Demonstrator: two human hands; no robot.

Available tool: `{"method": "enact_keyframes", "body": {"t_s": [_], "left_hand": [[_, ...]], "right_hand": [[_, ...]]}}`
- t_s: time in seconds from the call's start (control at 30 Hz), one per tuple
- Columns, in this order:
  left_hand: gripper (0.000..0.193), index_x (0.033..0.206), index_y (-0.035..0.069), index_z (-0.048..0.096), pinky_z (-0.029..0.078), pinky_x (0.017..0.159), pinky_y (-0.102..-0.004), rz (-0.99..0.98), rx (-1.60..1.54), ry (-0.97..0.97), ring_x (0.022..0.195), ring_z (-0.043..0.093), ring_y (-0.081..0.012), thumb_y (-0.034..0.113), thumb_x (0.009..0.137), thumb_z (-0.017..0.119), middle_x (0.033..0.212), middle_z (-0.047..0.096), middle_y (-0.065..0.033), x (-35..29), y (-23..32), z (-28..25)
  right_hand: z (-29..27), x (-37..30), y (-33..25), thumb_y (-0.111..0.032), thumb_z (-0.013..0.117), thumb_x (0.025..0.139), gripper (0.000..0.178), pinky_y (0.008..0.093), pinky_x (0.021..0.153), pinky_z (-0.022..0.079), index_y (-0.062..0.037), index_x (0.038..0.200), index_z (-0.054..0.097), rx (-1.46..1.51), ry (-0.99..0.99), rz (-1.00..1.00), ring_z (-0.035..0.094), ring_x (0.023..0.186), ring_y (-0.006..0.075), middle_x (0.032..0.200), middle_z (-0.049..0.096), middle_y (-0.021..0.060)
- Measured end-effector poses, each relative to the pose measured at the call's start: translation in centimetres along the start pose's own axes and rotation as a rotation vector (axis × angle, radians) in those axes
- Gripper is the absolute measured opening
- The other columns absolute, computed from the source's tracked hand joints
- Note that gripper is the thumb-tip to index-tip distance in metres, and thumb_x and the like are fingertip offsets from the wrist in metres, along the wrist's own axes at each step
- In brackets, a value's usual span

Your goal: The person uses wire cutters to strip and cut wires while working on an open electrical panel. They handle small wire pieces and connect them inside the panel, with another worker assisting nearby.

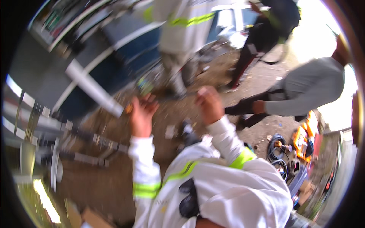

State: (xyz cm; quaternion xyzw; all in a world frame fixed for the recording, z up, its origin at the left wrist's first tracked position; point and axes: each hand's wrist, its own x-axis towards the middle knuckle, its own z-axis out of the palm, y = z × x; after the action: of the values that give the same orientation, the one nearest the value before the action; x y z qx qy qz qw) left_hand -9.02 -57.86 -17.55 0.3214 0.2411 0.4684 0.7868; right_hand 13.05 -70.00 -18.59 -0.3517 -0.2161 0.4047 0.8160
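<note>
My left hand (143, 116) is raised in front of me, palm partly up, fingers apart. A small orange spot shows at its outer edge; blur hides what it is. To its right, my right hand (209, 104) is lifted to about the same height, fingers bent and smeared by motion. Nothing can be made out in it. Both forearms are in white sleeves with yellow-green bands. Dark sunglasses (189, 197) hang on the front of my white shirt (235, 190).
Ahead stands a person in white (186, 38), beside another in dark clothes (266, 30). A person in a grey top (311, 83) bends at the right. Coiled hoses (279, 152) and an orange case (302, 142) lie on the dirt. Metal framing (87, 140) and a white post (93, 87) are left.
</note>
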Motion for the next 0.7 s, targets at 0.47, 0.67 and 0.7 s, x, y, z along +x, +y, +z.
{"method": "enact_keyframes", "body": {"t_s": [0.47, 0.67, 0.7], "left_hand": [[0.076, 0.133, -0.002, 0.048, 0.056, 0.090, -0.0314, 0.289, -0.073, 0.019, 0.097, 0.064, -0.0205, 0.061, 0.091, 0.050, 0.116, 0.062, -0.0128, -2.6, 0.3, 2.1], [0.068, 0.120, 0.004, 0.057, 0.051, 0.092, -0.0356, 0.299, -0.212, 0.083, 0.099, 0.059, -0.0183, 0.063, 0.087, 0.054, 0.111, 0.063, -0.0073, -2.5, -0.2, 1.4], [0.065, 0.114, 0.004, 0.060, 0.053, 0.091, -0.0374, 0.303, -0.229, 0.098, 0.098, 0.062, -0.0197, 0.063, 0.086, 0.055, 0.109, 0.064, -0.0080, -2.4, -0.1, 1.4]], "right_hand": [[1.5, 0.3, 0.1, -0.036, 0.058, 0.099, 0.034, 0.0332, 0.077, 0.047, -0.0065, 0.116, 0.058, 0.339, -0.091, 0.219, 0.057, 0.087, 0.0160, 0.093, 0.060, 0.0020], [3.1, -0.2, 0.2, -0.041, 0.056, 0.099, 0.035, 0.0347, 0.083, 0.047, -0.0078, 0.111, 0.059, 0.281, -0.062, 0.198, 0.058, 0.098, 0.0181, 0.106, 0.063, 0.0058], [3.3, -0.2, 0.1, -0.040, 0.055, 0.099, 0.035, 0.0347, 0.083, 0.049, -0.0075, 0.110, 0.058, 0.296, -0.061, 0.205, 0.060, 0.099, 0.0196, 0.112, 0.063, 0.0082]]}}
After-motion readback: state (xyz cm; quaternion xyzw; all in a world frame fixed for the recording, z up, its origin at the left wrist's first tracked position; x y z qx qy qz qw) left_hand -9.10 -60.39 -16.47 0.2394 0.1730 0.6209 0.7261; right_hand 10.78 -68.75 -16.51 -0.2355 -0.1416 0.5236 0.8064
